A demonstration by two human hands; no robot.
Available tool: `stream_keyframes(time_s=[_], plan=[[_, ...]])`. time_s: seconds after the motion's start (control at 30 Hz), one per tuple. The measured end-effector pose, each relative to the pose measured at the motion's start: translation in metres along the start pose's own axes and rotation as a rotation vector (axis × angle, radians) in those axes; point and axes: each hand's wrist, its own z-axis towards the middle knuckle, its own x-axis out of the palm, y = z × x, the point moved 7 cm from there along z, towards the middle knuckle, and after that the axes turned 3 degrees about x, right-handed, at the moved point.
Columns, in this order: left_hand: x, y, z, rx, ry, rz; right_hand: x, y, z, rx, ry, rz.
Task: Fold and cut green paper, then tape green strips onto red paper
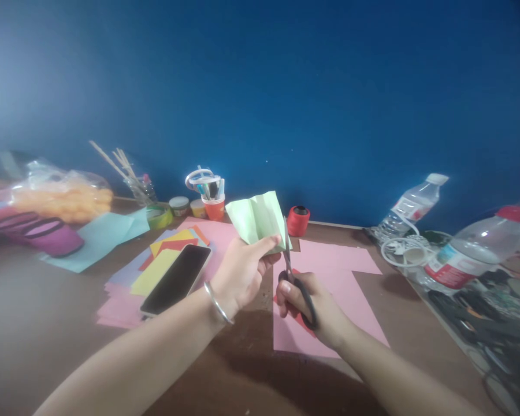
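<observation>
Pale green paper (pixel 255 216) is sitting near the frame's centre, pinched by the left hand's (pixel 238 268) thumb and fingers. The right hand's (pixel 325 309) fingers are gripping the black-handled scissors (pixel 289 266), blades pointing upward at the paper's right edge. Both wrists are angling inward, forearms entering from lower left and lower right. A phone (pixel 177 280) is lying left of the left wrist; bare tabletop (pixel 251 375) is stretching across lower centre, its far edge meeting a blue wall (pixel 260 115).

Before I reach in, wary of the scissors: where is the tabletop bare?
Bare tabletop shows between the teal paper and left forearm, and between the pink sheet and red-capped bottle, both clear of the scissors. Crowded: along the wall and around the phone.
</observation>
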Motion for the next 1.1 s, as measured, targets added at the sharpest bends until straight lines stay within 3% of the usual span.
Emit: stream_keyframes(time_s=[1.1], plan=[[-0.0005,0.0022,-0.0022,-0.014,0.016,-0.001,-0.0007,0.0023,0.0003,0.007,-0.021,-0.01]])
